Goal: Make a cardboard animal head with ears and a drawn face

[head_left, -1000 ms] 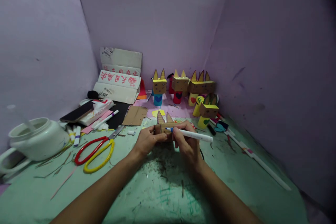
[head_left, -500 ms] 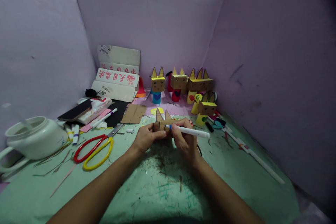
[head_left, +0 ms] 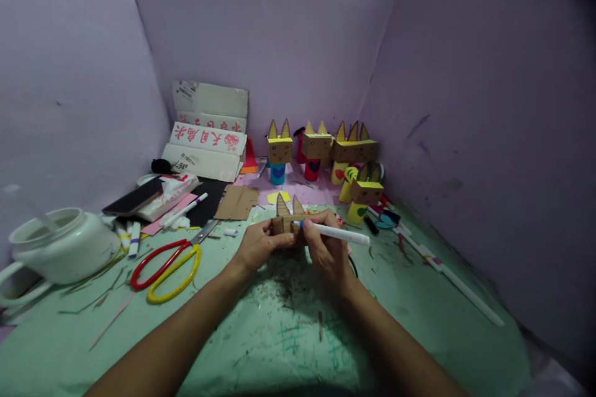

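My left hand (head_left: 257, 244) grips the left side of a small brown cardboard box head (head_left: 280, 223) with two pointed ears on top. Between the fingers of my right hand (head_left: 328, 255) is a white marker (head_left: 342, 234), its blue tip end against or very close to the front of the box. The fingers of my right hand also cover the right side of the box, so part of it is hidden. Dark crumbs (head_left: 286, 288) lie on the green tabletop beneath both hands.
Scissors (head_left: 174, 268) with red and yellow handles and a white pot (head_left: 65, 242) stand on the left. Several finished cardboard figures (head_left: 278, 152) are lined up at the back. Brown cardboard (head_left: 236, 201) lies left of centre, white joined sticks (head_left: 454, 279) on the right.
The marker's back end has dipped very slightly to the left. Both hands keep the same hold on the box head and marker.
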Demonstrator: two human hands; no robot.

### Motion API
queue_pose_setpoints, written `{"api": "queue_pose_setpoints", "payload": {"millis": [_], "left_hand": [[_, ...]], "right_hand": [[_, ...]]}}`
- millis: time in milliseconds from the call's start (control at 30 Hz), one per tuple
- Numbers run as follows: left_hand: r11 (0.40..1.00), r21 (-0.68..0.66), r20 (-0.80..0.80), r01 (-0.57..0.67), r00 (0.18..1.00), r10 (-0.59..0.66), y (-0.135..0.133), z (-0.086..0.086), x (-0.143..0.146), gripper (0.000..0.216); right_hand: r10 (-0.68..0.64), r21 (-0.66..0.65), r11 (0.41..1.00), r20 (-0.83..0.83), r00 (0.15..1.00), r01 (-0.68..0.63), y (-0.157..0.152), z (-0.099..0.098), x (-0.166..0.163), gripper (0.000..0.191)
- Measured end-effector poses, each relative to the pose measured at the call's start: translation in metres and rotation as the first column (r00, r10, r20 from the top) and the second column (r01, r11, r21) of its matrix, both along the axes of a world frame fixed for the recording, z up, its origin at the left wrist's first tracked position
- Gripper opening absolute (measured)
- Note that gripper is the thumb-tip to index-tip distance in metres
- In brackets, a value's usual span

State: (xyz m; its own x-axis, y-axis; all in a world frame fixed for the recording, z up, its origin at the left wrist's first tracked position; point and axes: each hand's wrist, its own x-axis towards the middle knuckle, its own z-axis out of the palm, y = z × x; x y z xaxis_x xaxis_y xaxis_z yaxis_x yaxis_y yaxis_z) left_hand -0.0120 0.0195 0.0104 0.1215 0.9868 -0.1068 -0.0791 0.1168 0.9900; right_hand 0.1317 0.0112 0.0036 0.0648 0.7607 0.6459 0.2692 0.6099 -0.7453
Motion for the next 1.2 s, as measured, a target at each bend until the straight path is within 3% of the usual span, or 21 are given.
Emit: {"api": "queue_pose_setpoints", "payload": {"millis": [467,1200], "left_hand": [[1.000,0.028,-0.012,0.004,1.000,-0.003,0.0008,-0.0015,0.0000,0.038],[1.000,0.015,0.014,-0.004,1.000,0.003,0.0003,0.0000,0.0008,0.050]], "right_hand": [[-0.017,-0.013,1.000,0.032,0.999,0.017,0.0007,-0.0031,-0.0008,0.016],[-0.061,0.001,0.998,-0.013,0.998,0.061,0.0004,-0.0034,0.0003,0.015]]}}
